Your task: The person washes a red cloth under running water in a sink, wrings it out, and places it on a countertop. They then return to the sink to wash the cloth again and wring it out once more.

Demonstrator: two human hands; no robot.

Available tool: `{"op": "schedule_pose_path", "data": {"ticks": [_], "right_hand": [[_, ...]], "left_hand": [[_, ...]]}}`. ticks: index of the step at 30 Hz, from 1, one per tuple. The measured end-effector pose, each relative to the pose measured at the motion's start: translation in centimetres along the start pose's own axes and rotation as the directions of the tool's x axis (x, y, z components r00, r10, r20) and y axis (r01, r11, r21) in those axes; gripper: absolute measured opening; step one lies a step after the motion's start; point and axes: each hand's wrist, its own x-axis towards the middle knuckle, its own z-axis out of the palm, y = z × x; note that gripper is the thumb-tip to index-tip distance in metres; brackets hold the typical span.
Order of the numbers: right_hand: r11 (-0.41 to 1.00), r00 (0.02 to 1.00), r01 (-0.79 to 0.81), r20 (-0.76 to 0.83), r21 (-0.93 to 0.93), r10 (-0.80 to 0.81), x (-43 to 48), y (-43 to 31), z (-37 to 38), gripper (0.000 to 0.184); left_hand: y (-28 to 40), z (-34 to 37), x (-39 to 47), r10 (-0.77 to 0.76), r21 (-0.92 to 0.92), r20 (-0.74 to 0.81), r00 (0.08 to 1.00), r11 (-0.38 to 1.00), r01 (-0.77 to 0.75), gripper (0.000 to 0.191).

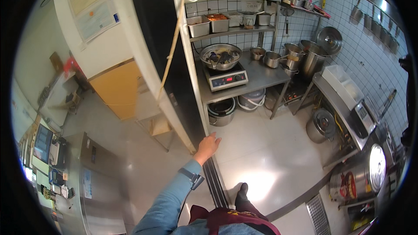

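My left hand hangs in the air above the metal floor track of a sliding door. It holds nothing, and its fingers are loosely apart. A dark strap with a small device sits around my left sleeve near the wrist. My right hand is out of view. Beyond the doorway stands a steel table with an induction cooker, its display lit red. On the cooker rests a wide steel bowl with dark and pale food in it.
A dark door panel stands to the left. Under the table sit a steel pot and a lidded bucket. A lidded pot stands on the floor at right, near a large steel drum. A steel cabinet is at lower left.
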Motion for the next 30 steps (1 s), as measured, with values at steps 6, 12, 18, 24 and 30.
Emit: {"op": "schedule_pose_path", "data": {"ticks": [6, 12, 18, 24, 30], "right_hand": [[0.903, 0.986, 0.155, -0.014, 0.401, -0.163, 10.6, -15.8, -6.8, 0.029], [0.815, 0.82, 0.572, -0.097, 0.092, -0.564, 20.9, -39.7, -21.7, 0.015], [0.837, 0.898, 0.438, -0.216, 0.329, -0.384, 21.6, -55.7, -17.7, 0.029], [0.761, 0.764, 0.624, 0.066, 0.175, -0.642, 22.0, -70.8, -3.0, 0.031], [0.319, 0.329, 0.94, 0.082, -0.121, -0.941, 21.6, -88.9, 9.5, 0.045]], "left_hand": [[2.5, 0.2, 15.9, -0.039, -0.029, -0.286, 0.957, 0.999, 0.032, 0.05], [1.5, -3.9, 31.8, -0.019, 0.042, -0.478, 0.878, 0.998, 0.044, 0.061], [0.2, -3.3, 44.3, -0.126, 0.106, -0.511, 0.85, 0.973, 0.207, 0.075], [0.3, -5.0, 51.5, -0.382, 0.139, -0.323, 0.866, 0.886, 0.443, 0.076], [1.9, -7.4, 55.2, -0.462, 0.311, -0.261, 0.847, 0.791, 0.527, 0.053]]}}
